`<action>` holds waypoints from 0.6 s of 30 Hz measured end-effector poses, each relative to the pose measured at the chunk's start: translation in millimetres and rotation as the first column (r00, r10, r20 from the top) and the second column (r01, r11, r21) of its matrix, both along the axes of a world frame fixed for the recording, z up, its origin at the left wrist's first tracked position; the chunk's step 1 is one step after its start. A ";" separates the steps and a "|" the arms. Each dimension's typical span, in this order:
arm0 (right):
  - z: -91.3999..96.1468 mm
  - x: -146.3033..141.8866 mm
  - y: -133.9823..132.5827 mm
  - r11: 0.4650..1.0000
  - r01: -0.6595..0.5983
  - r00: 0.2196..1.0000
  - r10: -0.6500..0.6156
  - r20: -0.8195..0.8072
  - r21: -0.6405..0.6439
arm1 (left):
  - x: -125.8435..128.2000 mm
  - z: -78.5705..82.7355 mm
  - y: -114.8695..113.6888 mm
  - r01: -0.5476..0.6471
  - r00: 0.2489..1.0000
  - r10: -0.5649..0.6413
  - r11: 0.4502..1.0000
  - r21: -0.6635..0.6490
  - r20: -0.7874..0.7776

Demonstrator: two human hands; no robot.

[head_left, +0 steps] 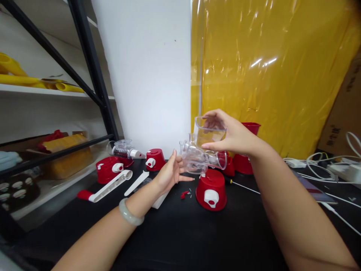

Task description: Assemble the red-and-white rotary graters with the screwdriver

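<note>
A clear plastic grater housing [194,160] with a square hopper hangs tilted above the table. My right hand [222,131] is closed around the hopper, thumb on the near side and fingers over its rim. Beside the housing's left end, my left hand [172,171] is open with fingers spread; whether it touches the plastic I cannot tell. Just below the housing stands a red base [211,180] with a white knob on its front. A small red part [184,194] and several screws lie to the left of that base.
A white crank handle [111,187] with a red grip lies at left, near more red bases [105,171] and a grater drum [124,150]. A screwdriver [242,185] lies behind the nearest base. White cables [316,163] and a flat device [313,188] are at right; a shelf rack [93,67] borders the left.
</note>
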State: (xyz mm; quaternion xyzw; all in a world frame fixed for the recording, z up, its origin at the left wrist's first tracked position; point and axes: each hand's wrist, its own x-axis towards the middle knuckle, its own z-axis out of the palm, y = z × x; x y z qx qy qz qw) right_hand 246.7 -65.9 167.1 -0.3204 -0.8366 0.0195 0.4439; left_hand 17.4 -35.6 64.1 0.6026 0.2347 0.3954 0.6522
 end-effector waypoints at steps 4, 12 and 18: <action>-9.1 25.2 11.1 0.982 -0.131 0.991 0.131 -0.013 -0.133 | 7.2 -12.9 -1.2 -0.005 1.000 0.011 0.979 0.202 -0.028; -11.0 33.9 13.1 0.847 -0.415 0.898 0.441 0.001 -0.332 | 24.3 -35.3 -17.4 -0.064 0.985 0.136 0.858 0.510 -0.106; -9.9 24.8 10.3 0.853 -0.382 0.915 0.402 -0.018 -0.357 | 30.5 -42.2 -22.3 -0.185 0.957 0.273 0.837 0.515 -0.101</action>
